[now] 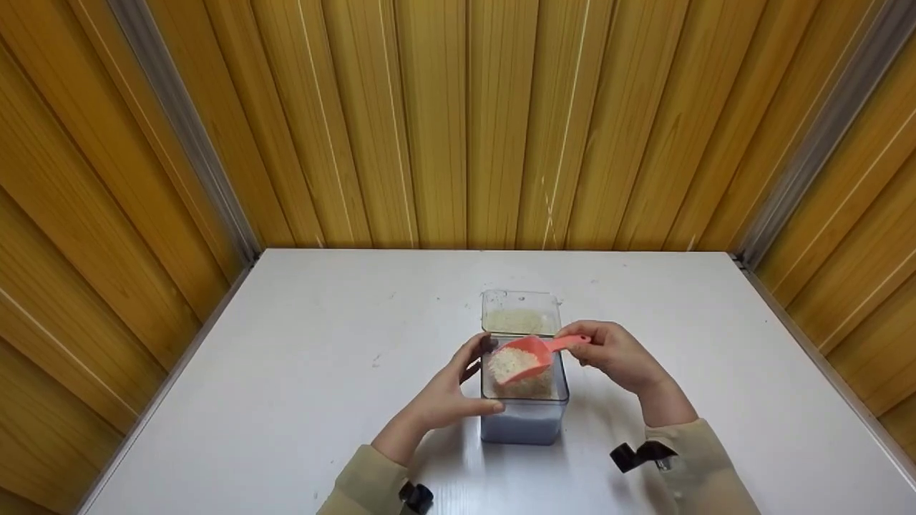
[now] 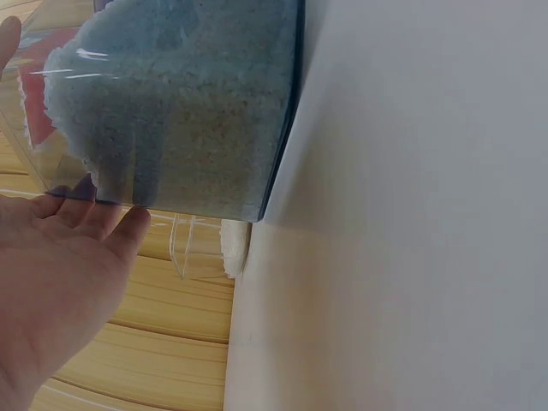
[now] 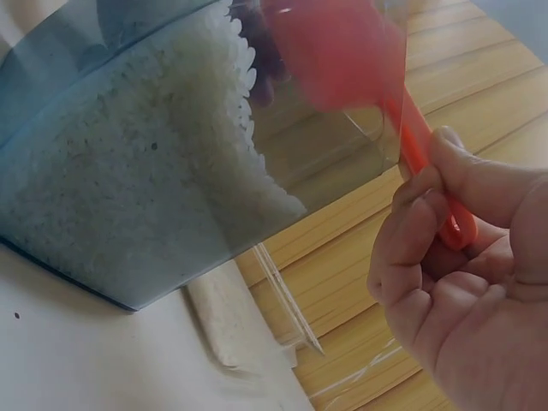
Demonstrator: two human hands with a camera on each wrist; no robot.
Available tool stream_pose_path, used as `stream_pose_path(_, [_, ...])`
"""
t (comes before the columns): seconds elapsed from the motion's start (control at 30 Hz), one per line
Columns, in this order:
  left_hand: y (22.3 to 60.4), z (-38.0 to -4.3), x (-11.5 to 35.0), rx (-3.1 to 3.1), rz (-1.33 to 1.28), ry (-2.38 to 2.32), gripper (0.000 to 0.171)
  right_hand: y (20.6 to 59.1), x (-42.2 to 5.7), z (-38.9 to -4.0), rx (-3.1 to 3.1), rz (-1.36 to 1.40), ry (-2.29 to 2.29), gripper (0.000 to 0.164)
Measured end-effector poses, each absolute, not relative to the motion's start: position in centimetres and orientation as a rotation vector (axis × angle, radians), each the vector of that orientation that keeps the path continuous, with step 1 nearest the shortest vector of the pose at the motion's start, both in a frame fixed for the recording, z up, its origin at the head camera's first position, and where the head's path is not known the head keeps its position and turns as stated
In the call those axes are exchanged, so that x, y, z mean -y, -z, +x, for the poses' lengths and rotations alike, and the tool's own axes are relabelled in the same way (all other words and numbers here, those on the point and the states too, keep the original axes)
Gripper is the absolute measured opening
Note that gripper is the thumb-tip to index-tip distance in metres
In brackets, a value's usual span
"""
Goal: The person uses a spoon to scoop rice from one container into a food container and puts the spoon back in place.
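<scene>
- Left hand (image 1: 445,397): thumb and fingers spread wide in a C, palm facing right
- Right hand (image 1: 621,356): pinch grip, fingers curled
- Forearms (image 1: 705,458) angled inward, hands near each other

— Set out on what?
— On a white table (image 1: 286,400), flat, marked here and there by a dark speck (image 3: 16,315).
— Carrying what?
— Holds a blue-tinted container (image 1: 522,429), upright and see-through, partly filled with rice (image 1: 537,390).
— And behind that?
— Bears a clear container (image 1: 521,298) as well, closer to the far edge, with a shallow layer of pale grains (image 1: 512,322) at the bottom.
</scene>
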State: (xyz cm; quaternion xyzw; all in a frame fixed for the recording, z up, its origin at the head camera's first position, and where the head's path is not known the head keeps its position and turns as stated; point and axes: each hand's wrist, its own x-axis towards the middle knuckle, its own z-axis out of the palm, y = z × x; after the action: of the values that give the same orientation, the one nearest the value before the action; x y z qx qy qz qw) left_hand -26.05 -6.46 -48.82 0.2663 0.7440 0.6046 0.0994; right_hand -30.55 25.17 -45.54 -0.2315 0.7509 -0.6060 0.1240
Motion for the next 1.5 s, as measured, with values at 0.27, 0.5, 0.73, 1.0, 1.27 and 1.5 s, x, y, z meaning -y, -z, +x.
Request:
stream_pose_path(0.27, [48.8,-26.0,6.4,-2.210,0.778,-1.786,0.109,45.7,-25.6,-30.7,-2.005,-0.695,1.902,0.021])
stream_pose_path(0.5, [48.9,-26.1,6.4,-2.206,0.781,-1.787,0.108,45.5,-25.6,-30.6,-2.016,-0.709,1.991,0.020])
stream_pose_path(0.73, [48.8,-26.0,6.5,-2.206,0.797,-1.782,0.106,45.2,-25.3,-30.6,-2.058,-0.539,2.133,0.017])
stream_pose_path(1.0, [48.8,-26.0,6.4,-2.207,0.784,-1.779,0.107,45.2,-25.1,-30.8,-2.160,-0.218,2.235,0.015])
stream_pose_path(1.27, [48.7,-25.9,6.4,-2.214,0.765,-1.779,0.108,45.7,-24.8,-31.4,-2.328,0.004,2.209,0.024])
stream_pose_path(1.5, [48.8,-26.0,6.4,-2.197,0.772,-1.779,0.107,46.2,-24.4,-31.9,-2.592,0.114,2.017,0.030])
